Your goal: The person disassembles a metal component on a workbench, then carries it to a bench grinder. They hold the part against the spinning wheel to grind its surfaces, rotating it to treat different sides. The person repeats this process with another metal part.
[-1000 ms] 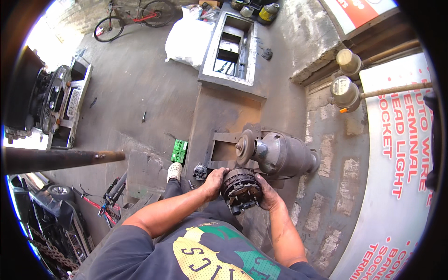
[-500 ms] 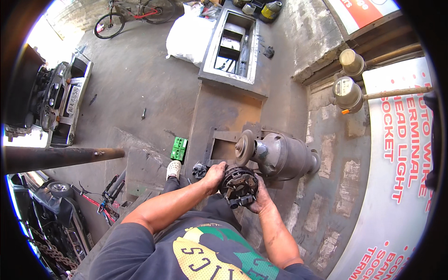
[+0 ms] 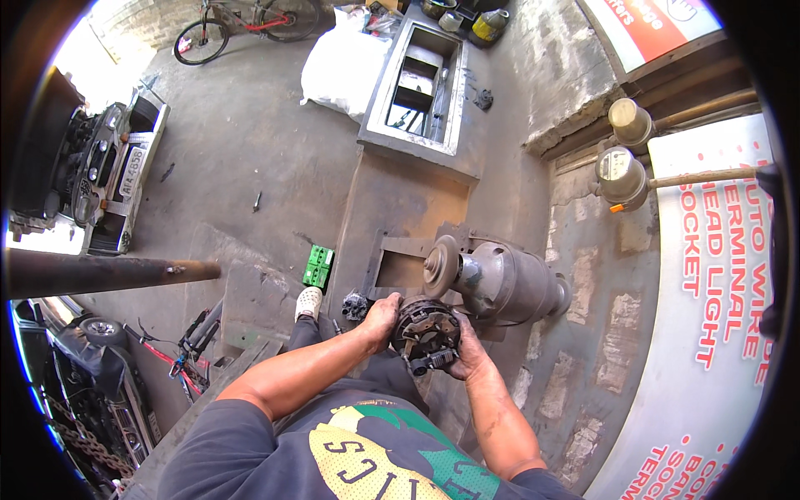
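Between my two hands is a dark, greasy alternator (image 3: pixel 426 327), its back with the inner parts facing up. The fingers of my left hand (image 3: pixel 383 320) are closed round its left side. My right hand (image 3: pixel 470 350) grips the right side, with blackened fingers partly hidden under and behind it. Just beyond the alternator stands a bench grinder (image 3: pixel 512 283), its round wheel (image 3: pixel 442 265) close to the alternator's far rim. Whether the wheel and the alternator touch, I cannot tell. A small dark metal part (image 3: pixel 356 306) lies left of my left hand.
A green battery (image 3: pixel 317 267) sits on the ground beyond my shoe (image 3: pixel 308 302). Farther off are a metal-framed box (image 3: pixel 372 133) and a white sack (image 3: pixel 337 71). A thick pipe (image 3: pixel 117 273) juts in from the left. Meters (image 3: pixel 621 171) and a sign (image 3: pixel 708 250) line the right wall.
The view has shifted slightly. Both hands keep their hold on the alternator, which stays in nearly the same place beside the grinder.
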`<state>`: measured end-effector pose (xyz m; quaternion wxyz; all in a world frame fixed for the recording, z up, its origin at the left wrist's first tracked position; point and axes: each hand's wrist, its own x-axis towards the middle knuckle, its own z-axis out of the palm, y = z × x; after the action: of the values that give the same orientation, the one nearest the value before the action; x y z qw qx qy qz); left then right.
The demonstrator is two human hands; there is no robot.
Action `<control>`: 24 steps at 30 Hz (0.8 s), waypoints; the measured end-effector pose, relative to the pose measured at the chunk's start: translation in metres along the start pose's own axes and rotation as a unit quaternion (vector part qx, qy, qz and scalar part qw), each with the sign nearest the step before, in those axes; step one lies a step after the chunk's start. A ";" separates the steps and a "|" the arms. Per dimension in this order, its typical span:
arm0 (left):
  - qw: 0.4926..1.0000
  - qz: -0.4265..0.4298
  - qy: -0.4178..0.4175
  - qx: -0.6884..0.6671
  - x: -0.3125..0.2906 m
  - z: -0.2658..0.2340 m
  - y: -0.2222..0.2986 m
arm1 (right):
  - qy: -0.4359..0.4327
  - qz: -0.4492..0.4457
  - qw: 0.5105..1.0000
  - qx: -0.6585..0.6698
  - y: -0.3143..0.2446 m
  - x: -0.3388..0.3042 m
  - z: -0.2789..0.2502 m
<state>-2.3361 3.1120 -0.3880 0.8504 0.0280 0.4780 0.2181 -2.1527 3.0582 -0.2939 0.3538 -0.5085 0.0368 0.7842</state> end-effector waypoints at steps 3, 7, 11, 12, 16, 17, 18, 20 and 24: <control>1.000 -0.002 0.005 -0.011 -0.015 0.007 0.005 | -0.013 0.014 1.000 -0.012 0.001 0.006 -0.012; 0.987 0.153 -0.002 0.040 -0.034 -0.009 -0.017 | -0.010 0.010 0.998 -0.058 0.005 -0.008 -0.021; 0.976 0.213 -0.034 0.006 -0.063 -0.027 -0.014 | 0.023 -0.053 0.992 -0.109 0.024 -0.018 -0.049; 0.966 0.244 -0.058 0.062 -0.050 -0.051 -0.014 | 0.099 -0.059 0.984 -0.134 0.031 -0.008 -0.070; 0.962 0.261 -0.082 0.027 -0.080 -0.053 0.020 | 0.292 -0.122 0.940 -0.130 0.047 0.021 -0.162; 0.939 0.330 -0.048 0.086 -0.076 -0.069 0.020 | 0.281 -0.159 0.939 -0.120 0.045 0.028 -0.161; 0.909 0.391 -0.009 0.146 -0.074 -0.079 0.023 | 0.271 -0.196 0.936 -0.104 0.045 0.033 -0.159; 0.936 0.341 -0.039 0.078 -0.087 -0.096 0.031 | 0.267 -0.256 0.924 -0.097 0.043 0.048 -0.148; 0.935 0.351 0.015 -0.059 -0.135 -0.095 0.025 | 0.272 -0.333 0.897 -0.105 0.041 0.091 -0.164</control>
<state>-2.4839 3.0650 -0.3249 0.7127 0.1404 0.4369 0.5305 -2.0717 3.0061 -0.4605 0.5150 -0.7187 -0.1225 0.4508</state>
